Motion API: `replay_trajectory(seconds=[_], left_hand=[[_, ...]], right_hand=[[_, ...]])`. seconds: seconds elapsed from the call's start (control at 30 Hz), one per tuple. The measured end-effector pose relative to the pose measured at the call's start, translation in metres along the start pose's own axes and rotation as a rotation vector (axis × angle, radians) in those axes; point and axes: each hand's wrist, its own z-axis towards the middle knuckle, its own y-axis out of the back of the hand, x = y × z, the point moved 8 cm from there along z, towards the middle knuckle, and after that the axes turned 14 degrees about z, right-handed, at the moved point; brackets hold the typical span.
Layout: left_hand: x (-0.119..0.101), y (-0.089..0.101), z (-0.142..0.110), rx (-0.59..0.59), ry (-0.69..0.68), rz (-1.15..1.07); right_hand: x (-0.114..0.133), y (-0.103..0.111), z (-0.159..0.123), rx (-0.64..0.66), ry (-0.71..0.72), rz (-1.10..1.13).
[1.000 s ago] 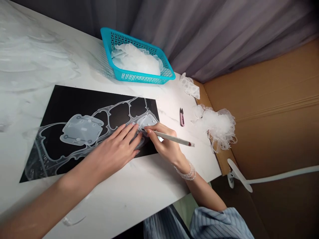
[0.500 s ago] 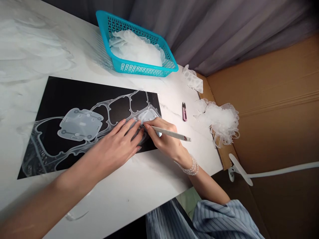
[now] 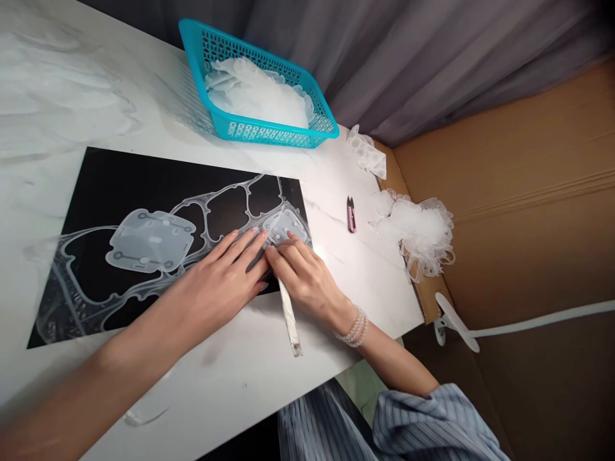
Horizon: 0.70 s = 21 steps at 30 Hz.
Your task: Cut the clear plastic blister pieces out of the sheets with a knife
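A translucent, thin silicone-like sheet (image 3: 211,214) with cut-out openings and two solid grey pads lies across a black mat (image 3: 129,176). My left hand (image 3: 228,272) rests flat on the sheet, its fingers spread, between the left pad (image 3: 151,240) and the right pad (image 3: 287,224). Close beside it, my right hand (image 3: 305,272) is closed around a slim tool with a pale wrapped handle (image 3: 288,317). The handle points down toward the near table edge. The tool's tip is hidden under my fingers, at the lower edge of the right pad.
A turquoise basket (image 3: 269,132) holding translucent pieces stands behind the mat. Pink thread snips (image 3: 352,214) lie to the right. Beyond them are a heap of translucent scraps (image 3: 420,234) and a smaller scrap (image 3: 366,152). More translucent sheets (image 3: 57,96) cover the far left.
My right hand has turned, swinging the tool's handle from pointing right to pointing down toward the near edge. My left hand stays in nearly the same place on the sheet.
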Motion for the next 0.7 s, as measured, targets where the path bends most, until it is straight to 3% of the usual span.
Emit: replay_trajectory(seconds=[0.13, 0.27, 0.4, 0.5, 0.6, 0.7], left_hand=[[-0.001, -0.003, -0.003, 0.023, -0.010, 0.016], [0.000, -0.005, -0.004, 0.013, -0.010, 0.025], [0.000, -0.005, -0.004, 0.000, -0.009, 0.042], [0.000, -0.004, -0.004, -0.005, 0.009, 0.030], [0.001, -0.004, -0.005, 0.008, 0.025, -0.008], [0.002, -0.006, -0.006, 0.014, 0.022, -0.028]], right_hand=[[-0.006, -0.003, 0.000, 0.000, 0.003, -0.008], [-0.007, -0.007, 0.002, 0.084, -0.026, 0.037], [-0.016, -0.001, 0.001, 0.086, -0.094, 0.273], [-0.046, 0.021, -0.006, -0.122, -0.221, 0.544], [-0.101, 0.049, -0.024, -0.473, -0.472, 0.843], [-0.149, 0.052, -0.045, -0.680, -0.729, 1.188]])
